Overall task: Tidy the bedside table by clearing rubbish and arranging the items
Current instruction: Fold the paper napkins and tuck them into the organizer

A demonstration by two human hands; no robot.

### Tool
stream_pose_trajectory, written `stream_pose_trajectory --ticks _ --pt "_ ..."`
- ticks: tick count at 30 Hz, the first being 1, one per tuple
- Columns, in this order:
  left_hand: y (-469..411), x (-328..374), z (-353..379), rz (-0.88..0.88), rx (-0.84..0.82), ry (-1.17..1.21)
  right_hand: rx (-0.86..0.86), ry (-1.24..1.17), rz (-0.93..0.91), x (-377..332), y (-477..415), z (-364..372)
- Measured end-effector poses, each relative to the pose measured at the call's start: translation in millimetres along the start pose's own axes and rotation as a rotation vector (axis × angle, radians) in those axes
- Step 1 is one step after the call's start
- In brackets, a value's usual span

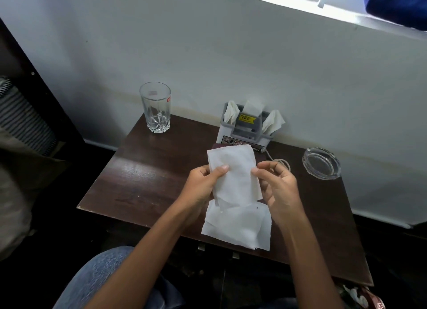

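Holding a folded white tissue (233, 172) up over the middle of the bedside table (147, 174), long side running from the near edge toward the far edge, top end leaning a little left. Pinching its left side with the left hand (203, 184), thumb on the front and fingers curled behind, and its right side with the right hand (277, 184), thumb and first finger closed on the edge. Working above more flat tissues (240, 228) at the near edge, with a glass (156, 107) at the far left corner, a tissue holder (247, 128) at the far edge and an ashtray (322, 163) near the right edge.
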State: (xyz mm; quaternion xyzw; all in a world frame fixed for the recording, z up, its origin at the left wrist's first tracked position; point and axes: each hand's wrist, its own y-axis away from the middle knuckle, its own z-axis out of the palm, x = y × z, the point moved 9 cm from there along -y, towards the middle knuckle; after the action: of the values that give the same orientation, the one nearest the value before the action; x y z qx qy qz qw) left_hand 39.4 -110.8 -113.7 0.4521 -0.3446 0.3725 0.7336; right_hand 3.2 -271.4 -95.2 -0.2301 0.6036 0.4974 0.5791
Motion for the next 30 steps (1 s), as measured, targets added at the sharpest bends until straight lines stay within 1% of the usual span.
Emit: stream_pose_trajectory --ticks 5,12,17,19,21,23,25,26,28,30 --pt "2 4 -3 -0.004 0.008 -0.024 0.012 0.057 -0.028 -3 1 0" --pt "2 2 -4 -0.021 0.028 -0.019 0.018 0.072 -0.035 -6 2 0" --pt "2 -3 2 -0.084 -0.022 0.076 -0.003 0.09 -0.039 -6 3 3" --pt "0 5 -5 -0.047 0.039 0.162 -0.017 0.07 -0.053 -8 3 3" --pt "-2 23 -29 0.072 0.19 0.211 0.041 0.076 -0.11 -13 0 -7" --pt "3 43 -58 0.201 0.375 0.201 0.15 0.237 -0.165 -15 -7 -23" --pt "10 51 -79 0.257 0.512 0.23 0.2 0.467 -0.208 -14 -12 -31" --pt "13 51 -84 0.258 0.552 0.255 0.188 0.589 -0.228 -12 -14 -29" --pt "15 47 -87 0.241 0.6 0.298 0.102 0.812 -0.256 -5 -16 -15" --pt "15 46 -86 0.224 0.606 0.324 0.006 0.964 -0.279 8 -16 4"
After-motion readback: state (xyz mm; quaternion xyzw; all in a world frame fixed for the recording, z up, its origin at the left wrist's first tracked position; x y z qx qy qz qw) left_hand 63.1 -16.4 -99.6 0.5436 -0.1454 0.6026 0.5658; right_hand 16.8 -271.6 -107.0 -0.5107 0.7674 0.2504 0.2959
